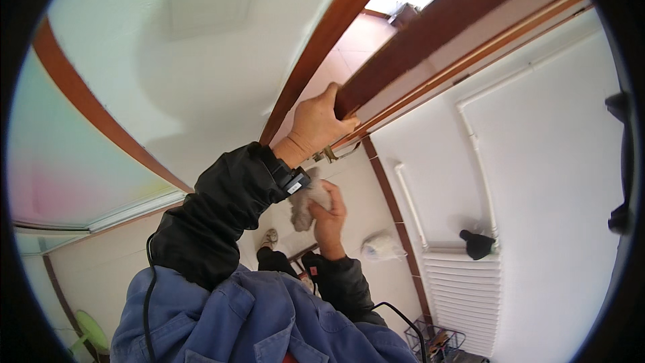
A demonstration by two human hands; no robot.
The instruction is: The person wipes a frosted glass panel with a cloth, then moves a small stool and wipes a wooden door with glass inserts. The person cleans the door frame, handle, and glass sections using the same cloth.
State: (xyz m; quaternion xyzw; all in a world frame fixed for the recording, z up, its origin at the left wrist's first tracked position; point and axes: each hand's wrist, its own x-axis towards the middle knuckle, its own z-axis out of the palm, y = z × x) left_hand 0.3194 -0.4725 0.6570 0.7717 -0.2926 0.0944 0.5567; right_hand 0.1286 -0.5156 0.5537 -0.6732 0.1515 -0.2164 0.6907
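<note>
My left hand [317,121] grips the top corner of a dark brown wooden door [403,55], with the thumb on one side and the fingers on the other. Lower down, my right hand [330,217] holds a crumpled grey-brown cloth [307,201] in front of my chest. A metal door handle [332,154] shows just below my left hand. Part of the cloth is hidden behind the black strap device on my left wrist. Both sleeves are black, under a blue garment.
A brown door frame [322,40] stands beside the door. At right are a white radiator [463,297] with a black object [476,244] on it, white pipes [473,136] and a wire basket [441,338]. A white plastic bag [383,247] lies on the floor. Legs of a stool or ladder show below me.
</note>
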